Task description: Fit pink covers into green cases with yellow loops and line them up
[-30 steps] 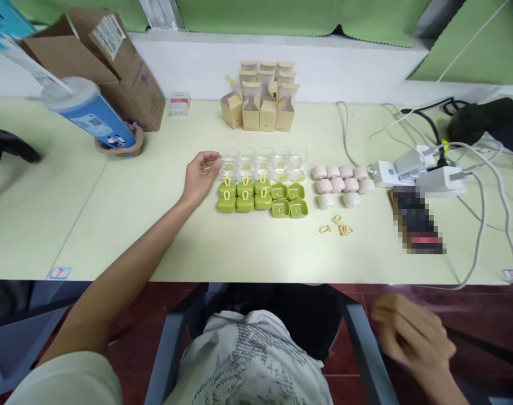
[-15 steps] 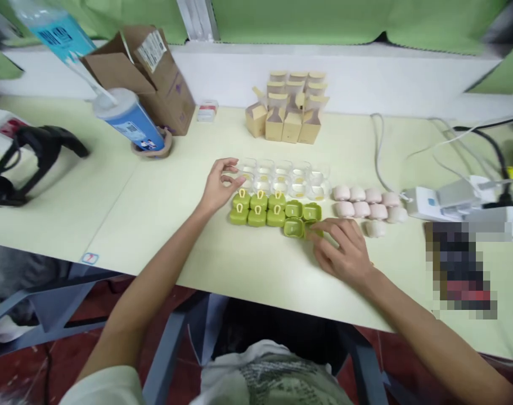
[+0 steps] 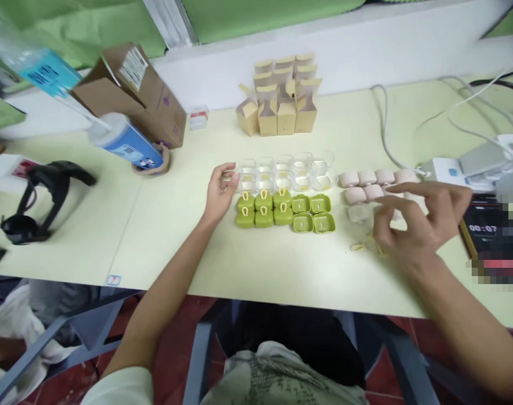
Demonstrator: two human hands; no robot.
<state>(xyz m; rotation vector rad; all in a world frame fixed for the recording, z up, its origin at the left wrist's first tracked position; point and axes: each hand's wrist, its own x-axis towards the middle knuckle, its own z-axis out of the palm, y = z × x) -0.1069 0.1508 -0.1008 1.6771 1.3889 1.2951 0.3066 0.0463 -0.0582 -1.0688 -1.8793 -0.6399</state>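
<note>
Two rows of green cases (image 3: 284,211) lie mid-table, several with a small yellow loop on top. Behind them stand clear plastic cases (image 3: 284,171). My left hand (image 3: 220,191) rests at the left end of these rows, fingers curled and touching a clear case. To the right sit pale pink cases (image 3: 366,185). My right hand (image 3: 417,222) hovers over the pink cases with fingers spread, holding nothing I can see. Small yellow loops (image 3: 360,246) lie loose on the table just left of that hand.
Small tan cartons (image 3: 282,107) stand stacked at the back. A brown cardboard box (image 3: 134,90) and a blue tube (image 3: 121,140) are at back left, a black device (image 3: 37,197) at far left. White chargers and cables (image 3: 463,166) and a phone timer (image 3: 493,230) sit at right.
My right hand rose from below the table to the green cases, then moved right over the pink cases. My left hand stayed by the clear cases. The view tilted and shifted.
</note>
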